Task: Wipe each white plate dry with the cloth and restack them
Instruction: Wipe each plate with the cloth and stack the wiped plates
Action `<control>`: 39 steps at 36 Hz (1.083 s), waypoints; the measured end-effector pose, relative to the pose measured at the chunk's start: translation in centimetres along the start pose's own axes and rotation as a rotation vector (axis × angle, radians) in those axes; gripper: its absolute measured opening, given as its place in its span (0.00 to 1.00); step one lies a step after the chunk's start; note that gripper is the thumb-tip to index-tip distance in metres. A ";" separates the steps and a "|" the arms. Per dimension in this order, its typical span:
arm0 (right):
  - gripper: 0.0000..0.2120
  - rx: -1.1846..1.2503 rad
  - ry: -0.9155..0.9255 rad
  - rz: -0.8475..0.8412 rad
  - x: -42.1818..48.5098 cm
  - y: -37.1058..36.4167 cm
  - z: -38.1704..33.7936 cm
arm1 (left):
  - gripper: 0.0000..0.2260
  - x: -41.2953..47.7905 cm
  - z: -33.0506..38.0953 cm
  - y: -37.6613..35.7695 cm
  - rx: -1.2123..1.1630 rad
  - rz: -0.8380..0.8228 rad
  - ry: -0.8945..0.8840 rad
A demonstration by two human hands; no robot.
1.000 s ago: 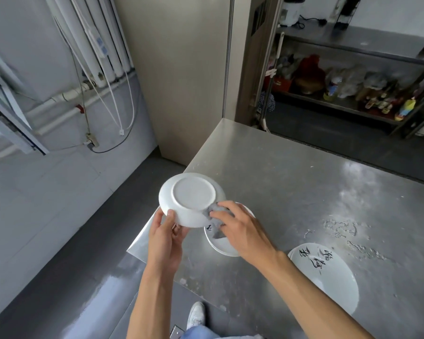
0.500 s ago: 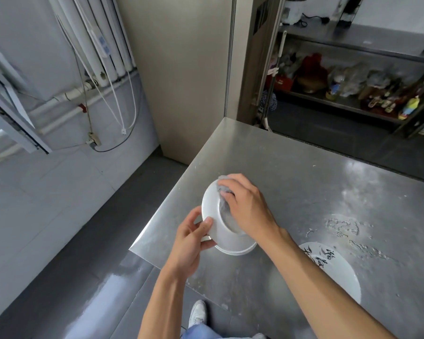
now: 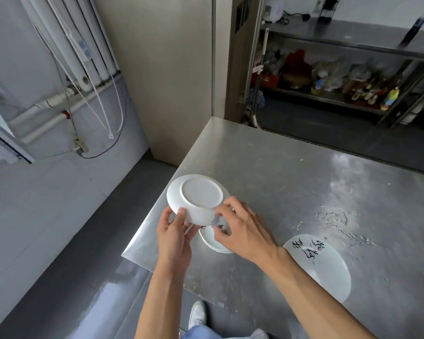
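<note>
Here the left hand (image 3: 173, 237) grips the near rim of a white plate (image 3: 196, 198) held underside-up above the steel table's (image 3: 267, 172) corner. The right hand (image 3: 242, 232) pinches a grey cloth (image 3: 219, 222) against that plate's edge. Below them sits a plate stack (image 3: 216, 243), and a lettered plate (image 3: 328, 265) lies to the right.
</note>
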State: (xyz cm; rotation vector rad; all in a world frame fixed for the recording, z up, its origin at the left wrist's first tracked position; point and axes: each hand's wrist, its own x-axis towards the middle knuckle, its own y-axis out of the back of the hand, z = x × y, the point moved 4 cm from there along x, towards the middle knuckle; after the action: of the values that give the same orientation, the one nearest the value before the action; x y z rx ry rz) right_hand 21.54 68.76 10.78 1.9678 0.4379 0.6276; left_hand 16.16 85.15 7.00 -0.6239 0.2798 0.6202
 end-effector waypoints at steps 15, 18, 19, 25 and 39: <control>0.14 -0.311 0.022 0.243 -1.5 -0.1 1.4 | 0.11 -0.7 -1.3 -2.3 0.099 -0.038 0.115; 0.11 -0.302 0.006 0.297 -1.6 0.1 1.6 | 0.16 -0.9 -1.6 -3.0 0.067 -0.022 0.148; 0.10 -0.291 -0.012 0.288 -1.6 0.0 1.7 | 0.17 -0.9 -1.6 -3.1 0.067 -0.018 0.150; 0.06 -0.140 -0.237 0.202 -1.5 0.3 3.1 | 0.16 -0.2 -1.7 -2.2 0.224 0.030 0.064; 0.17 0.570 -0.837 0.108 -4.1 -0.3 10.4 | 0.23 0.2 -4.8 -0.9 0.463 -0.141 0.174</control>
State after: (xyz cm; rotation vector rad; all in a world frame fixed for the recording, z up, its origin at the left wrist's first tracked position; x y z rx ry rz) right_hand 24.50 59.32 5.51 2.5778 -0.0308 -0.3313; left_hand 16.59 81.68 3.56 -0.2476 0.5203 0.3471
